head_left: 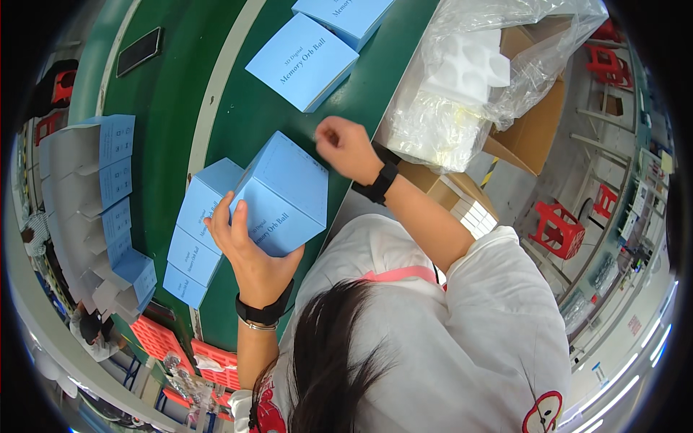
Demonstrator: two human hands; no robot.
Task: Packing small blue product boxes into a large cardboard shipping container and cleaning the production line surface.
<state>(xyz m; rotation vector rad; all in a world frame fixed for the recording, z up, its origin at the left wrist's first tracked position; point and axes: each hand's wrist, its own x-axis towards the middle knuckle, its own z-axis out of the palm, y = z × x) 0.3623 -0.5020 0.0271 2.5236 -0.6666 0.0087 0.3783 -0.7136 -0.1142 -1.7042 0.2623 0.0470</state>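
Observation:
My left hand (253, 263) grips a light blue cardboard box (285, 191) from its lower left, fingers spread along one side and thumb under the near edge. The box is tilted, its printed face toward me and its closed lid side up. Just beyond its upper right corner, my right hand (348, 150) is closed with curled fingers, apart from the box. Whatever those fingers may hold is hidden. Beside the held box on the left stands a row of similar blue boxes (193, 249). Farther away another blue box (299, 61) lies on the green table (231, 119).
At the left stand several open, unfilled blue cartons (79, 166). A phone (139, 52) lies at the far left. To the right, a brown carton (538, 130) holds plastic film and white foam trays (469, 68). Red baskets (162, 343) sit at the lower left.

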